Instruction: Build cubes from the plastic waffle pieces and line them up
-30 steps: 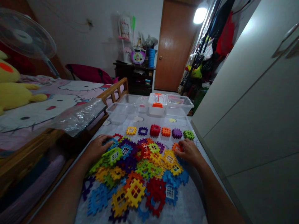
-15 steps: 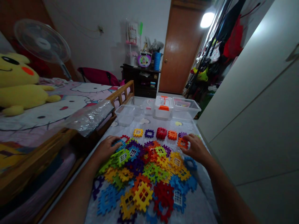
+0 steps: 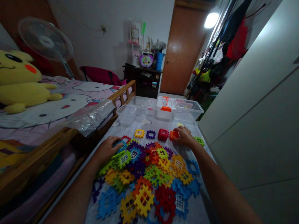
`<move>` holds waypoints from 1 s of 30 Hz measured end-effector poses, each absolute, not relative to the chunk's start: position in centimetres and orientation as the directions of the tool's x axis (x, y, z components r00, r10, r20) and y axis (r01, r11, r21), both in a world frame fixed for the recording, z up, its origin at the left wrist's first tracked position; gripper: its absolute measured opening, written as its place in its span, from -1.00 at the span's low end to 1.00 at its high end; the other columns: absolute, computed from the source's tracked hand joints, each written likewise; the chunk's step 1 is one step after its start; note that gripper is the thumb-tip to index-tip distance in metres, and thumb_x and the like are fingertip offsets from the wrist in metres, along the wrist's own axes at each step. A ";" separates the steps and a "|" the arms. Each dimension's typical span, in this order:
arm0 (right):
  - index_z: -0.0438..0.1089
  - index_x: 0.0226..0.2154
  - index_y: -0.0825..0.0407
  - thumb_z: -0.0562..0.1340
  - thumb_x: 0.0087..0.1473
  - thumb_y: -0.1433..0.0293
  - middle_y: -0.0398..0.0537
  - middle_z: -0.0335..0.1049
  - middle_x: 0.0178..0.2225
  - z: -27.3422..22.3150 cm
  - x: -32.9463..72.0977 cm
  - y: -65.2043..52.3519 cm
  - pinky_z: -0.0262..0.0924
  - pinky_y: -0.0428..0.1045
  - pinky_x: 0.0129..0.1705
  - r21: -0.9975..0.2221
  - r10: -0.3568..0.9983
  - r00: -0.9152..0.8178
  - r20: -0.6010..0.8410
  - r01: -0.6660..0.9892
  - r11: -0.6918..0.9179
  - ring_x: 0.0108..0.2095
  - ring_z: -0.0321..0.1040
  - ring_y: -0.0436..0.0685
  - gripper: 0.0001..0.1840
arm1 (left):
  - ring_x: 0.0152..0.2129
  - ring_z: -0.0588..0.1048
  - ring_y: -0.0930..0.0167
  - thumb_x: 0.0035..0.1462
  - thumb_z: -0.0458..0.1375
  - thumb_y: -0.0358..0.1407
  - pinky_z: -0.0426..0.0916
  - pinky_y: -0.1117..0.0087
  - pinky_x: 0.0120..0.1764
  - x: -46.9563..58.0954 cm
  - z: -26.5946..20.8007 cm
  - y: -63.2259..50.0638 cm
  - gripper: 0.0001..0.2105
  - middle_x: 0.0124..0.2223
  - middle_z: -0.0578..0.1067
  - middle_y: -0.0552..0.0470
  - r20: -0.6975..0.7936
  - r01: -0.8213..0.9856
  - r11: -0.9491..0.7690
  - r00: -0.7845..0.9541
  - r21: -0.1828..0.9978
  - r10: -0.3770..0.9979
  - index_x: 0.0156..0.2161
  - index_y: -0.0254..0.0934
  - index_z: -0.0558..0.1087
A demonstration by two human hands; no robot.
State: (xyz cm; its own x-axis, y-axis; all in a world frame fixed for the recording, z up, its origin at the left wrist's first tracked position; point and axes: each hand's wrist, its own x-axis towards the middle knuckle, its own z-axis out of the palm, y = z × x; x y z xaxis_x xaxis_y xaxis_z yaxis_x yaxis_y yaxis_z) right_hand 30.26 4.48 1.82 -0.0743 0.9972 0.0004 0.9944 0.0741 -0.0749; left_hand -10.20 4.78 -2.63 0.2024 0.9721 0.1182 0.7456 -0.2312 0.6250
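A heap of interlocking plastic building tiles [image 3: 153, 174] in several colours, some with window lattices, lies before me. My left hand [image 3: 109, 150] rests at the heap's far left edge, fingers and thumb apart over a blue tile [image 3: 121, 145]. Beyond the heap runs a row with a yellow window tile [image 3: 139, 133], a purple tile [image 3: 150, 134] and a red stack of tiles [image 3: 163, 134]. At the row's right, my right hand [image 3: 185, 137] has its fingers closed on an orange tile [image 3: 173, 135], partly covered by the fingertips. A green tile [image 3: 199, 141] lies right of that wrist.
Clear plastic bins [image 3: 126, 114] and a lidded box with orange latches [image 3: 165, 109] stand at the table's far end. A wooden bed rail [image 3: 123, 93] borders the left side, and a pale cabinet [image 3: 252, 102] the right. Plastic wrap [image 3: 93, 115] lies by the rail.
My right hand has moved left with the orange tile, to the orange tile in the row. My left hand stays where it was. The view has shifted slightly.
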 end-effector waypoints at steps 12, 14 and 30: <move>0.25 0.13 0.05 0.29 0.02 0.24 0.17 0.26 0.11 3.7 30.7 1.6 0.13 0.14 0.03 -0.166 0.993 -0.096 0.074 0.980 0.108 0.06 0.21 0.33 -0.38 | -0.15 0.50 0.20 0.04 0.03 0.07 0.36 0.25 -0.05 -10.2 -2.2 4.7 -0.51 -0.12 0.54 -0.11 0.100 0.752 -0.224 0.207 0.620 0.973 -0.17 -0.29 0.53; 0.28 0.09 0.06 0.26 0.05 0.31 0.14 0.33 0.04 4.3 31.0 -0.4 0.18 0.10 0.01 -0.258 0.979 -0.180 0.095 0.945 0.199 0.02 0.28 0.26 -0.47 | -0.16 0.50 0.21 0.06 0.01 0.07 0.36 0.26 -0.05 -10.2 -2.0 4.7 -0.52 -0.14 0.55 -0.10 0.106 0.752 -0.235 0.216 0.615 0.971 -0.18 -0.27 0.53; 0.45 -0.22 0.07 0.15 0.06 0.37 0.06 0.47 -0.23 -0.5 30.4 -5.6 0.28 0.08 -0.13 -0.474 0.958 -0.180 0.225 0.839 0.269 -0.21 0.40 0.19 -0.76 | -0.16 0.50 0.26 0.16 -0.07 -0.05 0.34 0.31 -0.04 -8.8 2.7 3.4 -0.57 -0.13 0.53 -0.12 0.274 0.798 -0.321 0.203 0.510 0.940 -0.17 -0.32 0.52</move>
